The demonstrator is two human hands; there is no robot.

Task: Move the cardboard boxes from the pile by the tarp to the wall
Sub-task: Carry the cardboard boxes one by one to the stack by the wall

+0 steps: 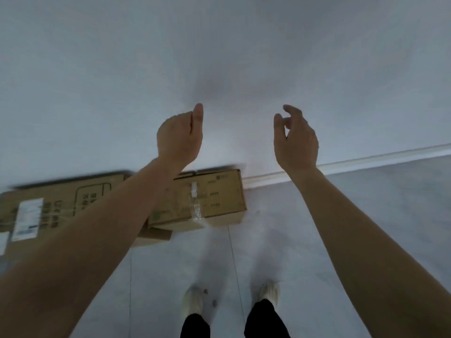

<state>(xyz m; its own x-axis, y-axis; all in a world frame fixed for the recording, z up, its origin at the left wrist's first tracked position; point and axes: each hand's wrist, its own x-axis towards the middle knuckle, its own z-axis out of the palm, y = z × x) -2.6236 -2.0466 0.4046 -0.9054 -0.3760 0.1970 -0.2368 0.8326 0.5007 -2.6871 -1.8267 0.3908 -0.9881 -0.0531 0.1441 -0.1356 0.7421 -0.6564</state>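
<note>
Head view: the person stands facing a white wall (219, 45) with both bare arms raised in front of it. The left hand (179, 135) shows its back, thumb up, and its fingers bend loosely away behind the knuckles, holding nothing. The right hand (295, 140) is also empty, with its fingers (292, 111) loosely curled and slightly apart.

Three boxes lie on the floor (366, 215) at the foot of the wall, to the person's left. A small box (219, 191) sits against the wall with a strip of clear tape (196, 208) down its top. It rests on a flatter box (157, 236), of which only an edge shows. A long box (61, 206) with a white label (26, 218) lies along the wall just beside them, partly behind the left forearm. The pile and the tarp are out of view.

These boxes look like stiff, dry cardboard, easy to grip but likely to dent at the corners. Their weight cannot be told. The small one could probably be held with a palm at each short end or fingers under the bottom edges. The long one would likely need the hands set wide apart and may sag if lifted from one end.

A pale baseboard (353, 163) runs along the bottom of the wall. The stretch to the person's right has no boxes against it, so it appears to be the place for the next one. The person's shoes (194, 298) stand near the stack, so a step to the left could catch a box edge.
</note>
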